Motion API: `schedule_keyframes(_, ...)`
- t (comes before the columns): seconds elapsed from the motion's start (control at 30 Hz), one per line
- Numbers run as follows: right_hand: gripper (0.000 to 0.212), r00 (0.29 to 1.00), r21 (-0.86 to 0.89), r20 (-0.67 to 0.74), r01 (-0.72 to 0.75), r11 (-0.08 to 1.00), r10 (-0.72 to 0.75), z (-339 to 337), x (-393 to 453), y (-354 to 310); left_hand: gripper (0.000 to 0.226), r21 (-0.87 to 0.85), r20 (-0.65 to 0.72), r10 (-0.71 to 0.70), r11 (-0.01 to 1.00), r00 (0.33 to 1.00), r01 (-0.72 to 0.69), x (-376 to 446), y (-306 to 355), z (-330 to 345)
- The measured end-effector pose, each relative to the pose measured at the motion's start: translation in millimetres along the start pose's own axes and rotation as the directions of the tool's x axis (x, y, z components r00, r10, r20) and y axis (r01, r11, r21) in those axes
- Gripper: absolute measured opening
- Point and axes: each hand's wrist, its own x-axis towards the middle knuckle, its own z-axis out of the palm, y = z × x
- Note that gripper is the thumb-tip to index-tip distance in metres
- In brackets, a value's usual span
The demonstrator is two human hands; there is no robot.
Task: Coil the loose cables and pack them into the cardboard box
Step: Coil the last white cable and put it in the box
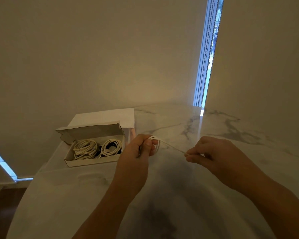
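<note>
Reading from the left, we label:
Cardboard box (86,162): open on the marble table (214,128), lid up; we see two coiled cables (85,149) lying inside, side by side.
White card (110,116): behind the box, against the wall.
Left hand (141,147): fingers curled tight around a white cable (171,147) wound into small loops, just right of the box.
Right hand (212,154): thumb and fingertips pinched together on the cable's free end, the strand stretched between our hands above the table.

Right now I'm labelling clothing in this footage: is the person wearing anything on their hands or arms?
Nothing visible. The left hand and right hand are bare, without gloves, rings, watch or bracelets. Both forearms are uncovered to the frame edge, no sleeves showing.
</note>
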Motion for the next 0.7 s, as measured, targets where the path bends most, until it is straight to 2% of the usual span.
schedule_keyframes(0.2,0.019,0.996,-0.113,-0.032,0.077,0.991,-0.081,0,0,9,0.024,-0.072,-0.098,-0.002,0.997,0.995,-0.005,3,4,-5)
schedule_keyframes(0.4,0.020,0.993,-0.186,-0.100,0.046,0.982,-0.065,2,0,7,0.038,-0.238,-0.038,-0.089,0.968,0.995,0.078,-2,6,2)
schedule_keyframes(0.47,0.017,0.990,-0.101,-0.141,-0.017,0.995,0.002,1,0,5,0.041,-0.349,-0.011,-0.139,0.929,0.990,0.126,-3,9,3)
schedule_keyframes(0.57,0.015,0.967,0.197,-0.203,-0.116,0.974,0.156,4,1,0,0.039,-0.484,0.061,-0.193,0.852,0.979,0.198,-5,13,5)
schedule_keyframes(0.7,0.009,0.934,0.627,-0.103,-0.205,0.751,0.341,9,4,-10,0.032,-0.581,0.151,-0.210,0.771,0.966,0.259,-9,15,10)
